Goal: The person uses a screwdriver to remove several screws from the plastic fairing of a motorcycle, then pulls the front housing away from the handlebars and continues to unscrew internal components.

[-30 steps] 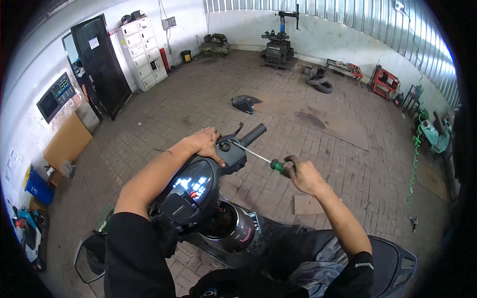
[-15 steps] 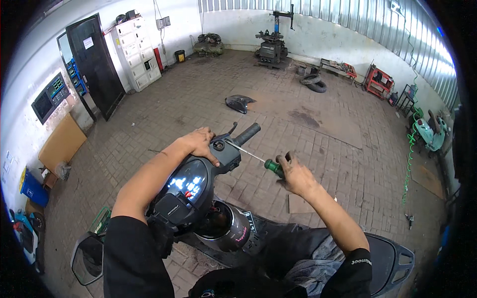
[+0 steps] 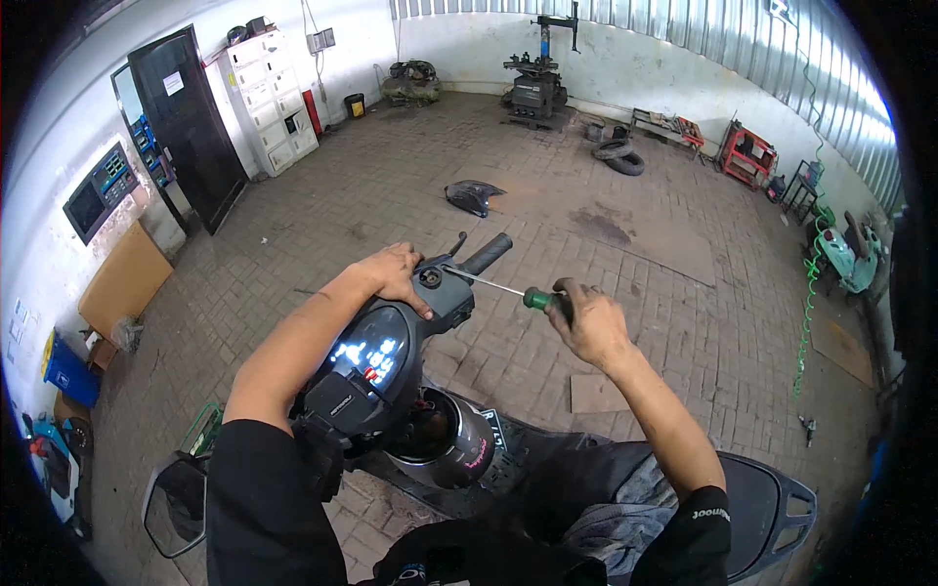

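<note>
A dark scooter's handlebar cover [image 3: 451,296] is in front of me, with a rubber grip [image 3: 486,254] and a brake lever on its far side. My left hand [image 3: 395,277] clasps the cover to the left of a round fitting [image 3: 430,278], fingers over the far edge and thumb on the near side. In my right hand [image 3: 592,322], the fingers close around the green handle of a screwdriver [image 3: 536,299]. Its thin shaft slants left, and the tip meets the cover near the grip's base; the exact contact point is too small to make out.
Below the cover sit a glossy dash [image 3: 373,354], an open round dark container [image 3: 459,444] and the seat [image 3: 747,513]. A mirror [image 3: 176,508] juts out at left. On the brick floor lie a dark fairing piece [image 3: 472,198], a cardboard sheet [image 3: 598,394] and tyres [image 3: 622,161].
My right hand has shifted slightly up and right, its fingers turned around the screwdriver handle. The shaft lies a little flatter, its tip still at the cover. My left hand keeps its place.
</note>
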### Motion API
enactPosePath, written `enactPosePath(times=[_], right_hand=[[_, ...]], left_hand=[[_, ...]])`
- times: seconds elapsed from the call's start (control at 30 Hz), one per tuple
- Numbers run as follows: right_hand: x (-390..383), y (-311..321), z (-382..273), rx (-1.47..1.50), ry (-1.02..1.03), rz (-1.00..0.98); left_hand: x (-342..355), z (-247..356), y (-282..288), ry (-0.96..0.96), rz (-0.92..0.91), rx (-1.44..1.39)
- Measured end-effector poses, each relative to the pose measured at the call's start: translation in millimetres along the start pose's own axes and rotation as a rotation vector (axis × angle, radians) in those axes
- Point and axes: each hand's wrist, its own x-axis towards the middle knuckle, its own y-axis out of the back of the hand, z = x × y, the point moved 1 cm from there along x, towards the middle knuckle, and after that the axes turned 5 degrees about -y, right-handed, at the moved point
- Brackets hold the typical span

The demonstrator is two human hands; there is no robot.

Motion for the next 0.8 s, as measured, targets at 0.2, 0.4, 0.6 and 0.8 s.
enactPosePath(times=[0.2,0.4,0.6,0.8], right_hand=[[9,-6,4,0.005,0.105,-0.186],[11,11,-7,-0.009,-0.096,-0.268],[10,9,-2,0.009,0.12,-0.21],[18,15,-16,0.03,-0.168,-0.463]], left_hand=[[0,-4,-4,-0.017,0.008,-0.005],[-1,-1,-1,0.023,0.0,0.023],[2,-5,-5,0.02,-0.006,0.013],[-3,-5,-6,0.025,0.017,0.013]])
